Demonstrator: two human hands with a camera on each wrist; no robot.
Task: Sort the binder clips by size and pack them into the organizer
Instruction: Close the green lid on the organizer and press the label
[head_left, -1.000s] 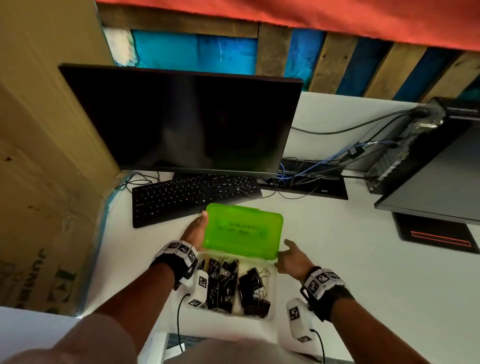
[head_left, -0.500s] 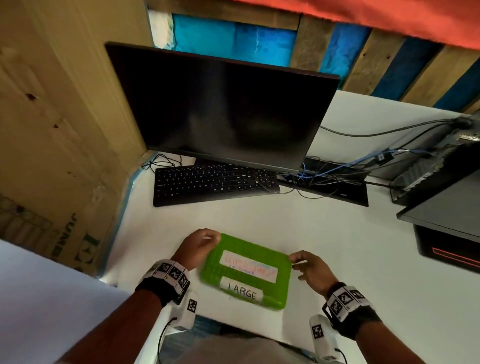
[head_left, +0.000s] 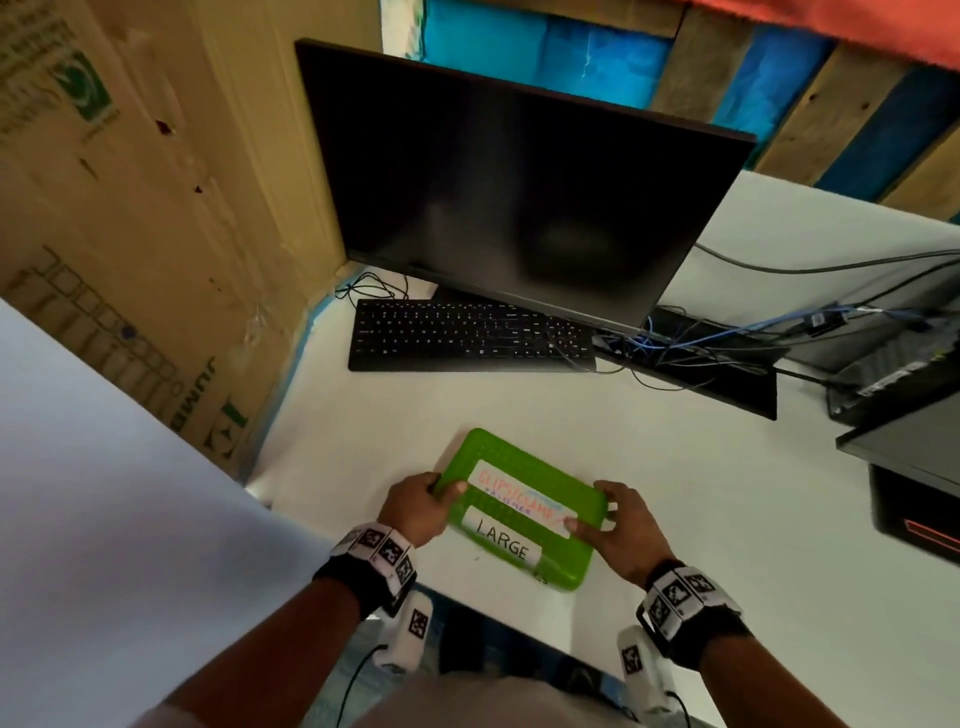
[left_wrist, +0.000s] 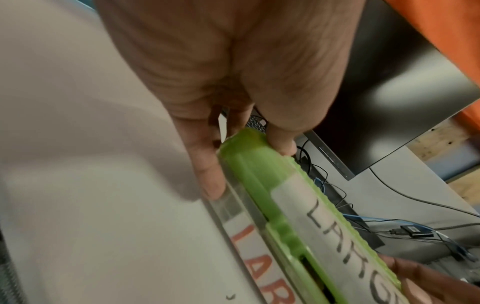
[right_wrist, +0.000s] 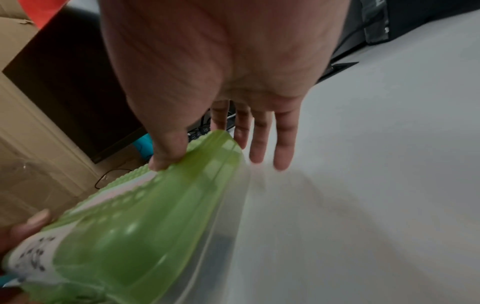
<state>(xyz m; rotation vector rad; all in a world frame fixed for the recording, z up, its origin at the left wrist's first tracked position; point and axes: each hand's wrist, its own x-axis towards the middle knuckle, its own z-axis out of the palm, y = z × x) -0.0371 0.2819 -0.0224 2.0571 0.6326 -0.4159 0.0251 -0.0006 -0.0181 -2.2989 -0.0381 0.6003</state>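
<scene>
The box (head_left: 519, 506) is closed now: a second ago its green lid (head_left: 488, 457) stood up on its hinge and black clips showed in the clear base; half a second ago the lid was already down with both hands only beside it. Now both hands hold it. The left hand (head_left: 415, 506) grips the left end, thumb on the lid top, fingers (left_wrist: 210, 174) curled down along the clear base. The right hand (head_left: 618, 525) takes the right end, thumb (right_wrist: 166, 152) pressed on the lid; its other fingers run straight down past the edge, and whether they touch the base I cannot tell. The box lies flat on the white surface (head_left: 675, 493), between the two sets of fingers and close to the person.

I judge the packing of this box done and the lid being pressed shut or the box about to be moved. The left wrist view shows a dark slit at the front clasp, so the latch may not be fully home. No clips are in view now.

Writing: a white label on the lid under the thumbs reads "LARGE" in black marker. Above it a second label carries red marker, roughly "CLIPS/CLAMPS", with fainter blue words I cannot read. The base front shows red letters "LAR...". The carton (head_left: 130, 234) to the left bears "JUMB...", cut off.
</scene>
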